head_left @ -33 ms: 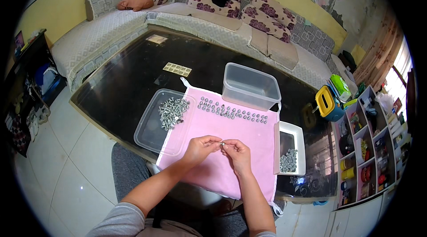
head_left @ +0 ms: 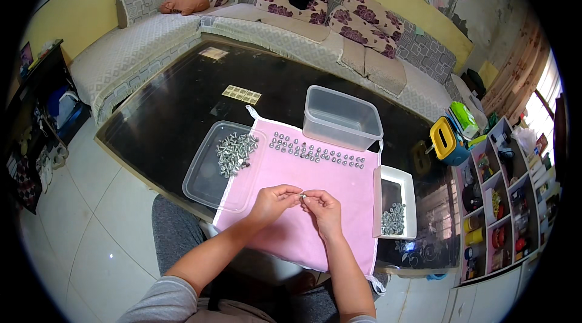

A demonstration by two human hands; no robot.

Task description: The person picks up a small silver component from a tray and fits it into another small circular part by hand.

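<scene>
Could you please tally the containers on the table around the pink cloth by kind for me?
Shallow clear lid-like tray holding screws: 1
Deep clear plastic tub: 1
White tray holding small metal parts: 1
Total: 3

Floral-cushioned sofa (head_left: 339,26), yellow container (head_left: 445,140) (possibly a jug), cluttered shelf unit (head_left: 503,201)

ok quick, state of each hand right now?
Left hand: fingers pinched on a small metal part above the pink cloth.
Right hand: fingertips pinched on the same small part, meeting the left.
</scene>
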